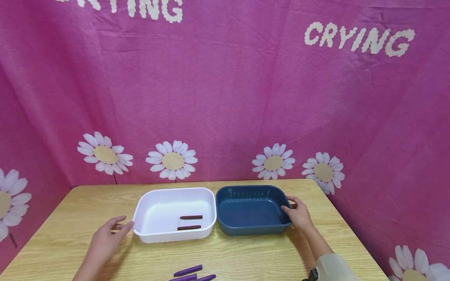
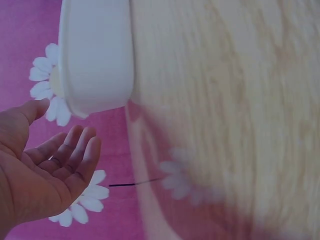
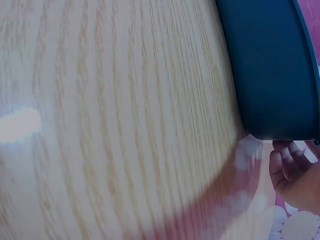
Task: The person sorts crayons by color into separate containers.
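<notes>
A white plastic basin stands on the table, with two dark brown crayons lying inside it toward its right. Beside its left end is my left hand, fingers relaxed and holding nothing; the left wrist view shows a small gap between the hand and the basin wall. Touching the white basin on the right is a dark blue basin with nothing inside. My right hand pinches its right rim, thumb inside and fingers outside. In the right wrist view the fingers are at the blue basin's end wall.
Several purple crayons lie at the table's near edge, partly cut off by the frame. The wooden table meets a pink curtain with daisies at the back and sides.
</notes>
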The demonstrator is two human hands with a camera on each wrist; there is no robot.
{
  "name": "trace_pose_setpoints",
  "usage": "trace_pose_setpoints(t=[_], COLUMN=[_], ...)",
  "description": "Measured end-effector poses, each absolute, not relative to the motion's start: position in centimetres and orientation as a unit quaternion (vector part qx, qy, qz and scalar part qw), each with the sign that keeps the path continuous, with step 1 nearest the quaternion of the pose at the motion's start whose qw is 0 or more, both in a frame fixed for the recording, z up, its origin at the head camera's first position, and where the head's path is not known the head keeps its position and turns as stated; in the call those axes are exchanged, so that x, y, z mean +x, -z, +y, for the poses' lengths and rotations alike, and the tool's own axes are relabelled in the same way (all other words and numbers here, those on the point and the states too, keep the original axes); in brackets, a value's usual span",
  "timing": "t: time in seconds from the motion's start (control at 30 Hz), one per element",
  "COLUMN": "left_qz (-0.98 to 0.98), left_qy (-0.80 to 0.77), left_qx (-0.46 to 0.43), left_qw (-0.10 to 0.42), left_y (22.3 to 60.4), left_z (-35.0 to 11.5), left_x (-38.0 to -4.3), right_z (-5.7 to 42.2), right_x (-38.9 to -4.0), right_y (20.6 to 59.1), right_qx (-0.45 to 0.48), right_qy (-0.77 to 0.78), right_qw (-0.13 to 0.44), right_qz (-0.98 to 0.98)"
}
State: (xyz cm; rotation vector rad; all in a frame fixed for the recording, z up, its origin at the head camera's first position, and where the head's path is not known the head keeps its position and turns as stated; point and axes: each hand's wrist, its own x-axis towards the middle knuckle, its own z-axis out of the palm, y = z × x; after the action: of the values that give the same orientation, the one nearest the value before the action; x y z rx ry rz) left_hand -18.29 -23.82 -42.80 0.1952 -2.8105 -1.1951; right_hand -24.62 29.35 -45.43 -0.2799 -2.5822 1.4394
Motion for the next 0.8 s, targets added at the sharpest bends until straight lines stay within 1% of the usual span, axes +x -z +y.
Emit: trace_pose_setpoints(t=[0.3, 0.5, 0.63, 0.8], left_qz=[-0.921, -0.924, -0.914, -0.892], left_qy=[0.384, 0.381, 0.402, 0.419], left_qx=[0.035, 0.002, -0.052, -0.166], left_qw=[0.047, 0.027, -0.004, -0.024], left_y=[41.5, 41.0, 40.9, 41.3], left_z=[-22.9, -21.1, -20.0, -19.4], left_x=[-16.6, -16.0, -15.6, -15.5], right_z=[29.4, 29.5, 29.5, 29.6], right_x=[-24.7, -24.8, -24.7, -24.7], right_y=[45.5, 45.5, 45.6, 45.8], right_qx=[-0.099, -0.099, -0.101, -0.100], right_qy=[-0.479, -0.479, -0.485, -0.489], right_qw=[0.083, 0.085, 0.082, 0.083], right_qz=[-0.868, -0.868, -0.865, -0.863])
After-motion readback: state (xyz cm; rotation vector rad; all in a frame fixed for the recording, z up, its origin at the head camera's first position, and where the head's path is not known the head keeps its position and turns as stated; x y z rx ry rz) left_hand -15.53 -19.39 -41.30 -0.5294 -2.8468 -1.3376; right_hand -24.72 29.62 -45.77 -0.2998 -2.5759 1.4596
